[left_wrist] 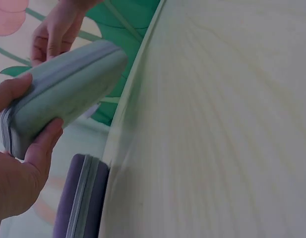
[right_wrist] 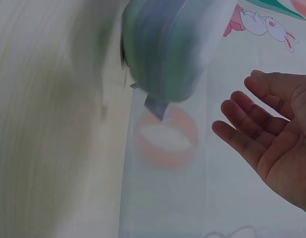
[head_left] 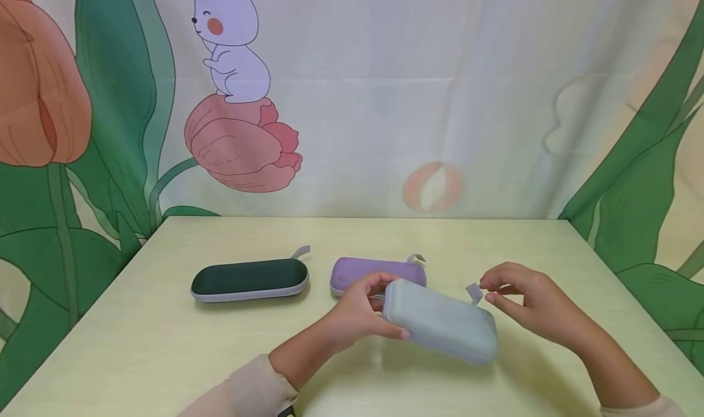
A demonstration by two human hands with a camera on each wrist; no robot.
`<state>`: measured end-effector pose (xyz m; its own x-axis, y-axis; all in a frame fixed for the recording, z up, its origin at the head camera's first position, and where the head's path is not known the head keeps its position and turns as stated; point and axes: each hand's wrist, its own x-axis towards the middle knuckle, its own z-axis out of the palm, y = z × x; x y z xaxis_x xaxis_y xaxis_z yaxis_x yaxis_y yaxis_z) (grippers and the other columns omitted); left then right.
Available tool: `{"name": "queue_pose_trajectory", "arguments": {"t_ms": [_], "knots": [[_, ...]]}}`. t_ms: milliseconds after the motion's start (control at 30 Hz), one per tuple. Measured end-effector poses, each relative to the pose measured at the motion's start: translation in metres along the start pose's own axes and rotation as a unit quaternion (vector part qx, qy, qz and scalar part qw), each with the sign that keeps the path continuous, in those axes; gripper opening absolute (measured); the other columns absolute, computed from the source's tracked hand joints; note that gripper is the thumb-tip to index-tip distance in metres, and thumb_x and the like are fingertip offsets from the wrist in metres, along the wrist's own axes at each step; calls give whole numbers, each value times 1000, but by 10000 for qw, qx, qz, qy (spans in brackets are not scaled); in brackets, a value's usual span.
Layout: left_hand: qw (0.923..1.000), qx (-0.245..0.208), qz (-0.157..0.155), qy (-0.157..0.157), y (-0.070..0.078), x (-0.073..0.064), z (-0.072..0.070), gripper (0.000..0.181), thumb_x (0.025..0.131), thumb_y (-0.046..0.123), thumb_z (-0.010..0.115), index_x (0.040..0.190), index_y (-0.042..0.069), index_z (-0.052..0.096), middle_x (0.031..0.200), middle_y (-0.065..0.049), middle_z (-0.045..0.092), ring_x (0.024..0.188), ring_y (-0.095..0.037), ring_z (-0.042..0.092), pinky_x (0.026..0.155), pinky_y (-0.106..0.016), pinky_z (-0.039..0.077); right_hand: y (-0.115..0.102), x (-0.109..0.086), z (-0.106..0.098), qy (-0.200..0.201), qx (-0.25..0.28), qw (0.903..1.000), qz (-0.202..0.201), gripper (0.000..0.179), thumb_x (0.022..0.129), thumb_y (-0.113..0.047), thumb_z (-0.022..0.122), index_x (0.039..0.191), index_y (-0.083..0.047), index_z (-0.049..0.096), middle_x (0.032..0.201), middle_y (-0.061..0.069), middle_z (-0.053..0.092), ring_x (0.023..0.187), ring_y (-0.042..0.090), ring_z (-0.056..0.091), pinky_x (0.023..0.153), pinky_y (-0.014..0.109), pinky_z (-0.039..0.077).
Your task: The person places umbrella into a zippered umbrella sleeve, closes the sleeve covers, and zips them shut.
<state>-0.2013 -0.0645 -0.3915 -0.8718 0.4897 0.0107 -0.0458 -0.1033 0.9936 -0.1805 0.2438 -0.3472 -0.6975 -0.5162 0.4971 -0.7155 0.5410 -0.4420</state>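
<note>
My left hand [head_left: 354, 319] grips a pale green zip case [head_left: 440, 322] by its left end, thumb on the near side and fingers behind. The case is tilted and raised over the table, and its zip seam runs along the side in the left wrist view. A small grey fabric tab [head_left: 474, 293] sticks up at its right end. Close to that tab is my right hand [head_left: 525, 301]; in the right wrist view its fingers [right_wrist: 244, 106] are loosely bent, with nothing between them, apart from the tab [right_wrist: 156, 108].
A purple zip case [head_left: 379, 269] lies on the table [head_left: 165, 356] just behind the held one, partly covered by the left hand. Farther left lies a dark green case [head_left: 250, 277] with a grey rim. A printed curtain [head_left: 357, 99] hangs behind the table's back edge.
</note>
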Motion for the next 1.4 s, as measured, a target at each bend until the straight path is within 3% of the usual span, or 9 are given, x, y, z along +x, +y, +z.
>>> {"name": "queue_pose_trajectory", "arguments": {"t_ms": [233,533,767,900,967,1033,1167,1267,1400], "knots": [[9994,192,7,301,-5,17,30,72,60,-18,82,123,5,56,115,-8,58,99,-24,62,78,-38,56,-2,-8,-6,268,-649,9975,62,36,78,-3,80,106,-22,66,107,-9,64,100,8,60,84,15,44],[9974,574,165,410,-9,47,64,72,60,-11,87,122,13,57,111,1,58,88,-18,62,72,-32,56,0,-7,-7,286,-564,9979,-133,51,72,-6,85,116,-17,61,116,-3,61,103,9,53,89,12,38],[9962,676,54,542,-15,66,85,71,60,-11,87,117,16,57,109,3,56,82,-17,63,69,-31,56,-1,-6,-12,350,-547,9979,-65,55,72,-7,86,120,-14,60,121,0,59,112,9,51,92,11,36],[9884,1382,-13,629,-16,76,91,69,61,-1,90,119,17,58,109,6,57,85,-13,60,71,-28,54,0,-5,-14,279,-656,9975,16,57,73,-11,85,123,-13,58,125,2,58,116,13,50,93,12,37],[9752,2129,70,604,-16,81,91,69,61,8,92,121,15,58,107,7,59,85,-10,58,72,-25,52,0,-5,-15,212,-759,9969,83,57,75,-14,85,125,-13,58,127,4,57,118,18,50,93,14,38],[9508,3042,254,522,-14,88,90,70,62,17,94,122,11,59,107,5,61,86,-8,57,72,-22,49,1,-5,-16,153,-873,9960,126,57,76,-16,84,126,-12,57,128,5,56,118,23,50,92,20,41],[8812,4691,563,199,-6,102,86,70,65,29,92,123,5,60,108,-2,65,91,-11,59,76,-19,47,6,-6,-20,60,-1052,9940,303,58,76,-19,84,126,-6,57,129,12,56,117,31,51,90,35,43],[8293,5561,556,-24,-2,112,85,68,66,34,91,120,5,62,105,-2,66,92,-12,60,77,-18,46,13,-8,-22,-9,-1080,9928,524,61,77,-21,84,127,-1,55,129,17,55,117,34,51,88,45,43],[7851,6180,325,-231,-1,122,83,63,65,37,91,112,7,64,97,1,66,86,-11,59,75,-18,45,22,-11,-23,-121,-999,9914,831,63,78,-24,83,128,2,53,130,21,53,119,40,47,90,55,41]]}}
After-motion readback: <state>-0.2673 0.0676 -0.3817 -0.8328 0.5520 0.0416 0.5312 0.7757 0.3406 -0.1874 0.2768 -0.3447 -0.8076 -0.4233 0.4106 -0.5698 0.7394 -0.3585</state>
